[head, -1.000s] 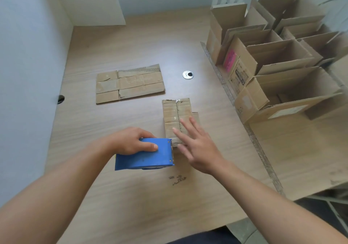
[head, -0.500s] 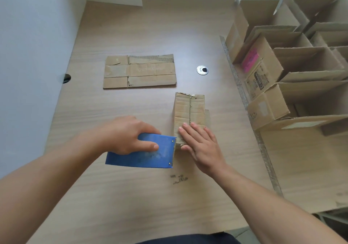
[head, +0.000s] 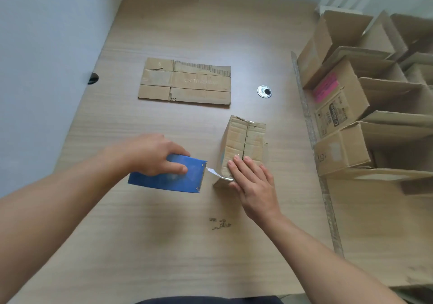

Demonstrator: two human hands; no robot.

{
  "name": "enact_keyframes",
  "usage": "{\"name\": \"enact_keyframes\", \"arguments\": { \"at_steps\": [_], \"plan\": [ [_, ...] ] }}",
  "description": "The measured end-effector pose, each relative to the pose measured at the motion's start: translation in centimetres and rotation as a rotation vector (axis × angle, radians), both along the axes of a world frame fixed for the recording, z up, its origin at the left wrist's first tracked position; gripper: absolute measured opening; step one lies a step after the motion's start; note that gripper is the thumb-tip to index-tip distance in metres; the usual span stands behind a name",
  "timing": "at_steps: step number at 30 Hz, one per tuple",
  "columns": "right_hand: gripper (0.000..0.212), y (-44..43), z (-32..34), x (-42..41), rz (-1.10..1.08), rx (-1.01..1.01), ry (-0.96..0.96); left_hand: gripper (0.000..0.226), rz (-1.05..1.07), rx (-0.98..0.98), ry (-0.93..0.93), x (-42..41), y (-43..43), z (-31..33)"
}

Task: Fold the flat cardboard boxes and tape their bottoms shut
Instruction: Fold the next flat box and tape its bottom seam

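Left hand [head: 150,153] has its fingers [head: 175,169] curled round the blue dispenser [head: 168,179], and a short strip of clear tape [head: 216,173] runs from its edge to the near end of the box [head: 243,139], where the right hand [head: 253,184] lies flat, fingers straight, pressing down. The box stands mid-bench [head: 140,245], seam up, just right of the dispenser. Beyond it a flat box [head: 185,81] lies well apart, a round grommet [head: 264,91] to its right, and folded open boxes [head: 339,97] crowd the right side.

The left hand [head: 150,156] grips a blue tape dispenser [head: 167,177]. At its three o'clock, the right hand [head: 254,181] presses flat on a small box [head: 243,139].
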State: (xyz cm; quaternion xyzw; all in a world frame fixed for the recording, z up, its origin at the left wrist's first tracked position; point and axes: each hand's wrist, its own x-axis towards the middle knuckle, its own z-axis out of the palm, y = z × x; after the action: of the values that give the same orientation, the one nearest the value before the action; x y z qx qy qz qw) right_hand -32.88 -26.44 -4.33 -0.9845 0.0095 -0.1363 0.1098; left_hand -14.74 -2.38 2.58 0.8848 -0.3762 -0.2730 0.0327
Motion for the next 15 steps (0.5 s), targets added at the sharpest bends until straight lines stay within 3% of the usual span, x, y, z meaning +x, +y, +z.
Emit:
{"name": "enact_keyframes", "arguments": {
  "at_steps": [6, 15],
  "plan": [
    [0.044, 0.1, 0.1, 0.1, -0.007, 0.053, 0.056, 0.050, -0.061, -0.039, -0.298, -1.6, -3.1, -1.4],
    [0.047, 1.1, 0.8, 0.4, -0.058, 0.149, 0.150, 0.034, 0.050, 0.049, -0.399, -6.1, -5.8, -0.2]
  ]
}}
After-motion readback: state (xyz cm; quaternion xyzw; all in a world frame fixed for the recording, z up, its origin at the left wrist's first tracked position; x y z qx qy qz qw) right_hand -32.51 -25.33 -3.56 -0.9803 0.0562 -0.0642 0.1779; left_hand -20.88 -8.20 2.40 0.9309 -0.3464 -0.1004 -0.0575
